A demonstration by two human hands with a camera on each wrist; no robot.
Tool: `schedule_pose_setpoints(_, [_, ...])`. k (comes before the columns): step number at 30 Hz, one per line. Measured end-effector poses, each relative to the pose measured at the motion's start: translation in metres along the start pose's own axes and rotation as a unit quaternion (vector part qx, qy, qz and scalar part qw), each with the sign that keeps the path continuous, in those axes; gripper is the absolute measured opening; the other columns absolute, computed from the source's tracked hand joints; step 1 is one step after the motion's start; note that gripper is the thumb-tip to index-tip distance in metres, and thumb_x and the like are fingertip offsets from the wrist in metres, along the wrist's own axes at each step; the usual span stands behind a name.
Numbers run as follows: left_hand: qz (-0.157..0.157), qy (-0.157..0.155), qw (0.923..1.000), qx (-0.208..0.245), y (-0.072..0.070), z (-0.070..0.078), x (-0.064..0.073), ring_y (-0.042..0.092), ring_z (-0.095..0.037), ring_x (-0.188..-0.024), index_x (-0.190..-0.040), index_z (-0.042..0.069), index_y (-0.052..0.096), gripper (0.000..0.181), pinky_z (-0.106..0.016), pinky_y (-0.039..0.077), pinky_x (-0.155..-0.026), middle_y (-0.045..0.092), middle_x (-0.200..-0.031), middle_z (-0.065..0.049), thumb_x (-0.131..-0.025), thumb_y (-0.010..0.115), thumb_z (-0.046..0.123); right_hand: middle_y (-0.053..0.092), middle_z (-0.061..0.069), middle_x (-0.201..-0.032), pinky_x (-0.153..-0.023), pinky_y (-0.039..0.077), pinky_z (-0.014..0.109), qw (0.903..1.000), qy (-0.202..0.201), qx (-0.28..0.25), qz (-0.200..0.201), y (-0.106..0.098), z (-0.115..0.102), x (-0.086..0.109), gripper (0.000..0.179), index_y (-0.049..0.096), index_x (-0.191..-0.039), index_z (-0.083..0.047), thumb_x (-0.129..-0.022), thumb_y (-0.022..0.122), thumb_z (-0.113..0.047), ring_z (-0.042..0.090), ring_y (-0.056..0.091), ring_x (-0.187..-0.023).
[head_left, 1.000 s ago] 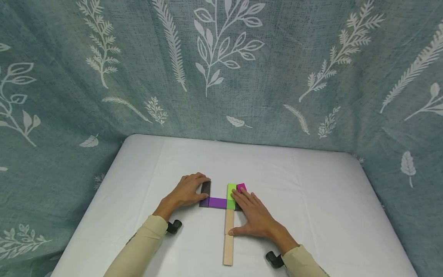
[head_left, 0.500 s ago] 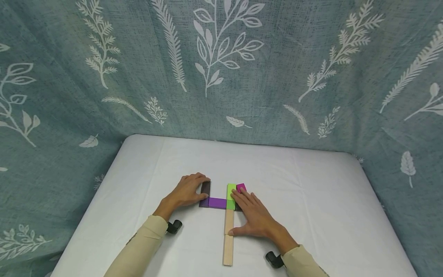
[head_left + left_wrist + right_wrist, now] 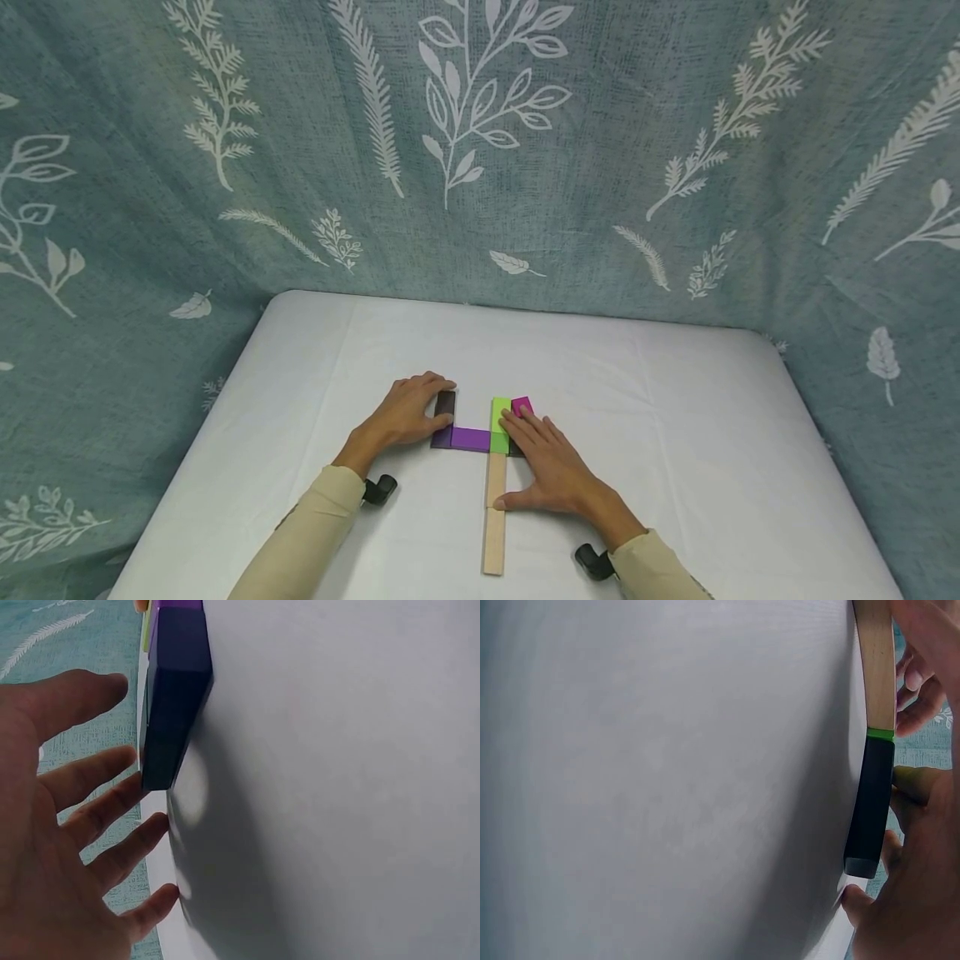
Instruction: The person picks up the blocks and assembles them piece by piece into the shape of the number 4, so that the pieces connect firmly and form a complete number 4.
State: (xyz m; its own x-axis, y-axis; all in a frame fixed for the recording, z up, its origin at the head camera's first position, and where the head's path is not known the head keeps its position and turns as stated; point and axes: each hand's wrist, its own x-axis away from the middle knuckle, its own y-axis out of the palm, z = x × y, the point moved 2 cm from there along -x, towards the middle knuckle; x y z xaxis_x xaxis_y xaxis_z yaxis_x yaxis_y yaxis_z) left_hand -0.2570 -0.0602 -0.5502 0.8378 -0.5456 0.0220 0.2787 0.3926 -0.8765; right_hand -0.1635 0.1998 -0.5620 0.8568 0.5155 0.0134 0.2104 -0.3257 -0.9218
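In the head view, my left hand (image 3: 405, 412) touches the dark brown block (image 3: 446, 403), which forms one upright arm with a dark purple block (image 3: 441, 438). Its fingers look spread and relaxed in the left wrist view. A purple block (image 3: 471, 440) joins these to two green blocks (image 3: 499, 415) in a column. My right hand (image 3: 555, 471) rests with fingers extended on the green column and beside a magenta block (image 3: 522, 404). It partly covers a black block (image 3: 870, 802). Its thumb touches the bare wooden blocks (image 3: 494, 537), lying end to end below the green.
A white-covered table (image 3: 675, 400) lies under the blocks. Behind it and at the sides hangs a teal curtain (image 3: 585, 233) with white leaf prints. A black wrist camera (image 3: 380, 490) sits at the left sleeve, and another black camera (image 3: 594, 562) at the right.
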Motion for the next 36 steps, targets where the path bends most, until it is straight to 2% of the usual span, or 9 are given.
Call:
schedule_pose_setpoints(9, [0.012, -0.011, 0.9999, 0.002, -0.003, 0.006, -0.003, 0.052, -0.029, -0.131, -0.140, 0.014, 0.060, 0.052, -0.054, 0.037, -0.110, 0.057, -0.140, -0.008, -0.095, 0.068, 0.037, 0.021, 0.001, -0.168, -0.122, 0.015, 0.053, 0.9999, 0.007, 0.001, -0.009, -0.001, -0.002, 0.000, 0.121, 0.027, -0.161, -0.015, -0.070, 0.069, -0.082, 0.025, 0.013, -0.154])
schedule_pose_setpoints(14, [0.015, -0.010, 0.9998, 0.008, -0.004, 0.013, -0.011, 0.052, -0.029, -0.132, -0.140, 0.014, 0.061, 0.049, -0.053, 0.034, -0.113, 0.057, -0.140, -0.008, -0.096, 0.067, 0.036, 0.020, 0.001, -0.168, -0.122, 0.015, 0.053, 0.9999, 0.006, 0.005, -0.014, -0.001, -0.002, 0.000, 0.121, 0.026, -0.162, -0.014, -0.071, 0.068, -0.083, 0.025, 0.013, -0.155])
schedule_pose_setpoints(21, [0.007, 0.017, 0.9998, 0.009, -0.006, 0.030, -0.024, 0.053, -0.028, -0.131, -0.137, 0.016, 0.063, 0.046, -0.053, 0.036, -0.112, 0.059, -0.138, -0.005, -0.096, 0.067, 0.036, 0.020, 0.002, -0.168, -0.123, 0.014, 0.053, 0.9999, -0.001, 0.000, -0.013, -0.001, -0.001, 0.000, 0.120, 0.026, -0.162, -0.013, -0.072, 0.068, -0.081, 0.025, 0.012, -0.155])
schedule_pose_setpoints(31, [-0.029, 0.056, 0.9977, -0.026, -0.001, 0.059, -0.042, 0.052, -0.024, -0.132, -0.137, 0.017, 0.063, 0.044, -0.052, 0.037, -0.112, 0.060, -0.139, -0.003, -0.097, 0.065, 0.034, 0.023, 0.004, -0.167, -0.123, 0.014, 0.050, 0.9999, -0.013, 0.001, -0.005, -0.002, -0.002, 0.001, 0.120, 0.028, -0.160, -0.010, -0.073, 0.067, -0.081, 0.027, 0.013, -0.154])
schedule_pose_setpoints(36, [-0.049, 0.077, 0.9952, -0.037, 0.003, 0.074, -0.053, 0.055, -0.023, -0.128, -0.136, 0.016, 0.065, 0.042, -0.049, 0.041, -0.109, 0.063, -0.135, -0.002, -0.096, 0.065, 0.031, 0.022, 0.002, -0.167, -0.123, 0.013, 0.049, 0.9999, -0.015, 0.003, -0.003, -0.003, -0.001, 0.001, 0.120, 0.027, -0.161, -0.010, -0.073, 0.068, -0.081, 0.029, 0.010, -0.155])
